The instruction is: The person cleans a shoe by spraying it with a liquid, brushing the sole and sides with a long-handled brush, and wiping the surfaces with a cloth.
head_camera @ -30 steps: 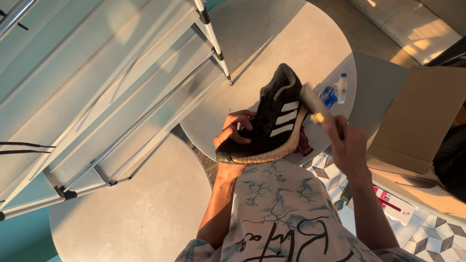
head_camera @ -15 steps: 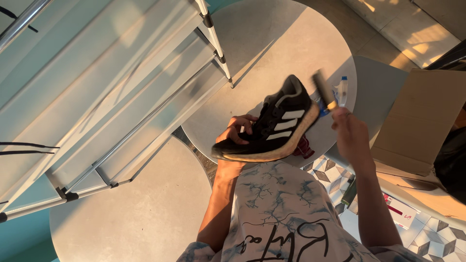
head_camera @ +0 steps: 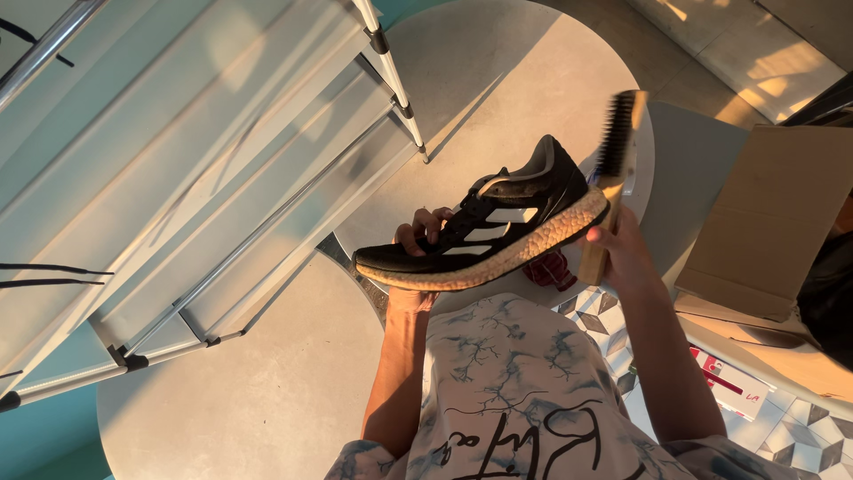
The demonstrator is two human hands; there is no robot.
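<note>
Black sneaker (head_camera: 484, 227) was held in the air above the round tabletop (head_camera: 498, 80), left hand (head_camera: 425, 233) fingers wrapped at the laces; judged light, upper soft, sole springy, best gripped at midfoot; wooden brush (head_camera: 611, 169) was clasped by right hand (head_camera: 617, 249) at the heel; cardboard box (head_camera: 764, 213) contents couldn't be seen.

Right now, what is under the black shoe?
Under the sneaker lies a dark red cloth on the round table; the shoe covers most of it.
</note>
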